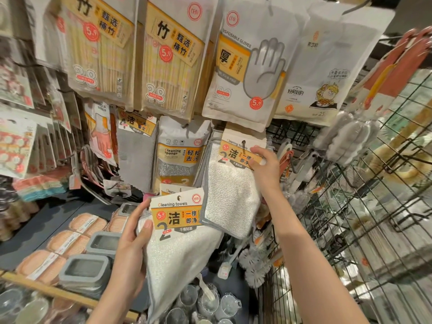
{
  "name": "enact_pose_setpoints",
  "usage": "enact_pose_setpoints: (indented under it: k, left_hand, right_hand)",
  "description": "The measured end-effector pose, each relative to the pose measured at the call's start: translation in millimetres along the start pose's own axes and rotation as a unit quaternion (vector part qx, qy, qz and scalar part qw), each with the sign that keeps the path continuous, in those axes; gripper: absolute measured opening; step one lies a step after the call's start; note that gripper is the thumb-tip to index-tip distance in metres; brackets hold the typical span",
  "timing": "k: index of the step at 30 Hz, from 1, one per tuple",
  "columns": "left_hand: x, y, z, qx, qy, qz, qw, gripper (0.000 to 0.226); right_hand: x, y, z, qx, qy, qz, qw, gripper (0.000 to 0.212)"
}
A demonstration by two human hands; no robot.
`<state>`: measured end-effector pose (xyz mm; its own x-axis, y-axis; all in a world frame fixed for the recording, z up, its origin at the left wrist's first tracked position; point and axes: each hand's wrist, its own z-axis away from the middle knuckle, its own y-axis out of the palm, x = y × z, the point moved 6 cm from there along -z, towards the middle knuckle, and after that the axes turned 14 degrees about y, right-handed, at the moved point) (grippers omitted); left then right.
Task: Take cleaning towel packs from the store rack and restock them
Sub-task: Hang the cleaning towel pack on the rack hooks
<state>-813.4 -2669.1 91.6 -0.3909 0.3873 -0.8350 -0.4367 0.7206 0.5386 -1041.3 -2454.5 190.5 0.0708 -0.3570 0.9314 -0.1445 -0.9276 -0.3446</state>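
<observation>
My left hand [133,242] grips a cleaning towel pack [177,249], white cloth with a grey border and an orange-and-white header card, held low in front of the rack. A second header card peeks out just behind it. My right hand [263,167] pinches the header card of another cleaning towel pack [230,195], which hangs on a hook of the store rack [292,134]. Its cloth droops over the corner of the pack in my left hand.
Cleaning sponge packs [180,155], a grey cloth pack [136,153], disposable glove packs [243,73] and bamboo chopstick packs [168,61] hang around. A wire grid panel [364,206] stands at right. Sponges and grey trays [86,272] lie on the shelf below, with brushes [254,265] lower centre.
</observation>
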Motion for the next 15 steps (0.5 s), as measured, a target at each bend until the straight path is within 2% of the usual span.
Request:
enact_pose_setpoints:
  k: [3,10,15]
  left_hand:
    - [-0.9,0.5,2.3,-0.001,-0.001,-0.001,1.000,0.040]
    - [-6.4,-3.6,11.3,-0.001,0.004,-0.007,1.000,0.040]
    - [-9.5,-5.5,18.9,-0.006,0.005,0.012,1.000,0.037]
  right_hand:
    - [0.1,1.5,3.5,0.018,-0.008,0.026,0.999,0.034]
    - [-3.3,5.6,22.7,0.076,0.037,0.095,0.992,0.059]
    - [0.7,0.9,58.5,0.069,0.009,0.082,0.994,0.047]
